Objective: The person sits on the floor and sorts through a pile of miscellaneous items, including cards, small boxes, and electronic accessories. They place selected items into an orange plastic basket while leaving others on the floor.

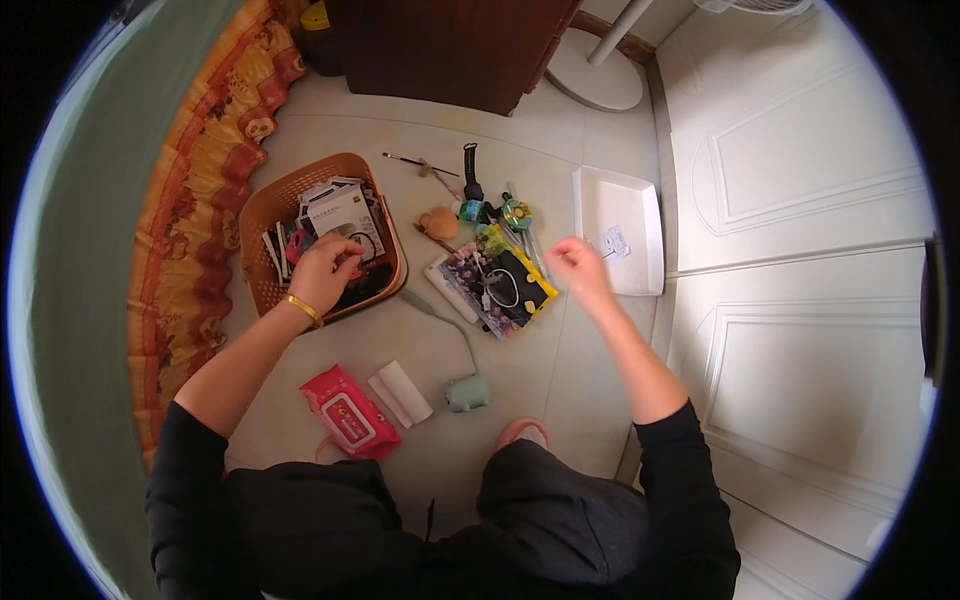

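Note:
My left hand (pixel 326 271) is over the near part of an orange-brown plastic basket (pixel 255 217), its fingers curled. A thin dark cable loop (pixel 367 238) shows by its fingertips; I cannot tell whether it is gripped. Inside the basket are a white printed box (pixel 337 211) and several card-like items. My right hand (pixel 577 268), blurred and with bent fingers, is at the left edge of a shallow white box (pixel 651 247). In that box lies a small printed packet (pixel 616 241). Whether my right hand holds anything is unclear.
Between my hands lie a patterned pouch (pixel 491 315), a white cable (pixel 516 289), a black watch (pixel 471 176) and a brush (pixel 420 162). Nearer are pink wipes (pixel 349 416), a white roll (pixel 401 394) and a green corded device (pixel 467 394). White doors (pixel 810 390) stand right.

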`<control>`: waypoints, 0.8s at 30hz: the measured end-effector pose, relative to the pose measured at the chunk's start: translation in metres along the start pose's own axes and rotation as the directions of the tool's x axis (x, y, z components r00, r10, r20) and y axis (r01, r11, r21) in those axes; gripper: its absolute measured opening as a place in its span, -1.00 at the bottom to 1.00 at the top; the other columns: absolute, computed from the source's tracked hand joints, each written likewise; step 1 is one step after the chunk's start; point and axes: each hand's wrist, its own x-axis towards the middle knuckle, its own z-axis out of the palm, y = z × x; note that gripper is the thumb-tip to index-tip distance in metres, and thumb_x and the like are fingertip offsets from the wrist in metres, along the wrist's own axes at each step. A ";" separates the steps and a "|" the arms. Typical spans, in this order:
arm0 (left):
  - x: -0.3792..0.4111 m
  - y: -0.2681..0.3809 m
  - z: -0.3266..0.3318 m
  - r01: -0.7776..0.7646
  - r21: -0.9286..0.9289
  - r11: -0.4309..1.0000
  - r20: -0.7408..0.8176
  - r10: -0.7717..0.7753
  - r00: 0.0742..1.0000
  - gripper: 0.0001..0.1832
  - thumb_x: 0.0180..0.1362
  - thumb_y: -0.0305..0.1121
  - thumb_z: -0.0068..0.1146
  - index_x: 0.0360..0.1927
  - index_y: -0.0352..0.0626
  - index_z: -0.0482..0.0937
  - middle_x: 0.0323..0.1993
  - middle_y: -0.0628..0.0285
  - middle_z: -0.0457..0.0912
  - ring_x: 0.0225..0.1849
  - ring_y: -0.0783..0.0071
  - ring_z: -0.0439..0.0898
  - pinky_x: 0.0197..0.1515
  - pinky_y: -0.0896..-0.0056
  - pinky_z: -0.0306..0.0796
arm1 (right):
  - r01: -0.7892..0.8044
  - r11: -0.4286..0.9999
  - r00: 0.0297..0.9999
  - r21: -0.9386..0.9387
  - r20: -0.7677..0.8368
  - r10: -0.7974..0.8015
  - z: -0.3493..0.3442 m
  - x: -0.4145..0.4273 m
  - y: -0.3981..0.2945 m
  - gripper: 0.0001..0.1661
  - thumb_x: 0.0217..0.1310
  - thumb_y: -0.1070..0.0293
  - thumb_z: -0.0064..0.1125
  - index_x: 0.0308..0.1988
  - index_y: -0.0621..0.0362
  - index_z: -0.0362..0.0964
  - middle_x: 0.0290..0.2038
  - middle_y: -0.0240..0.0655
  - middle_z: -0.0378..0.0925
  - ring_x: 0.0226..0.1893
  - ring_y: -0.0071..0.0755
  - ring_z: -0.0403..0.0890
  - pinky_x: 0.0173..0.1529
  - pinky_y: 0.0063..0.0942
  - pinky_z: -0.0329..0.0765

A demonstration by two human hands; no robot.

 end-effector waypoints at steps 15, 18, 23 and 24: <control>-0.056 0.057 0.035 0.090 -0.412 0.907 0.316 0.050 0.947 -0.88 0.11 -0.55 0.02 -0.27 -0.24 0.55 -0.29 0.30 0.50 -0.31 0.59 0.48 -0.27 0.59 0.39 | 0.175 0.871 0.975 -0.458 0.201 -0.091 0.087 0.003 0.050 -0.30 -0.22 0.46 0.38 0.02 0.11 0.27 -0.21 -0.17 0.40 -0.17 -0.14 0.48 -0.07 -0.33 0.45; -0.059 0.041 0.050 0.325 -0.453 0.830 0.425 -0.119 0.897 -0.87 0.15 -0.49 0.01 -0.24 -0.23 0.54 -0.33 0.32 0.53 -0.34 0.62 0.49 -0.27 0.61 0.40 | 0.063 0.982 0.975 -0.177 0.223 -0.022 0.084 0.011 0.068 -0.42 -0.17 0.56 0.31 -0.05 0.16 0.33 -0.39 -0.25 0.49 -0.33 -0.31 0.55 -0.21 -0.44 0.47; -0.062 0.024 0.066 0.529 -0.459 0.714 0.569 -0.220 0.792 -0.83 0.19 -0.43 0.00 -0.17 -0.19 0.52 -0.36 0.32 0.57 -0.36 0.66 0.50 -0.30 0.60 0.42 | -0.046 0.981 0.971 0.190 0.238 -0.001 0.069 0.018 0.077 -0.62 -0.05 0.58 0.23 -0.13 0.24 0.41 -0.43 -0.36 0.57 -0.44 -0.53 0.54 -0.34 -0.58 0.45; -0.062 0.023 0.067 0.538 -0.454 0.710 0.581 -0.222 0.783 -0.82 0.20 -0.42 0.00 -0.16 -0.20 0.52 -0.35 0.31 0.57 -0.36 0.66 0.50 -0.31 0.60 0.42 | -0.122 0.972 0.966 0.200 0.247 0.070 0.064 0.017 0.068 -0.65 -0.02 0.56 0.21 -0.14 0.24 0.41 -0.43 -0.36 0.57 -0.44 -0.54 0.54 -0.35 -0.60 0.45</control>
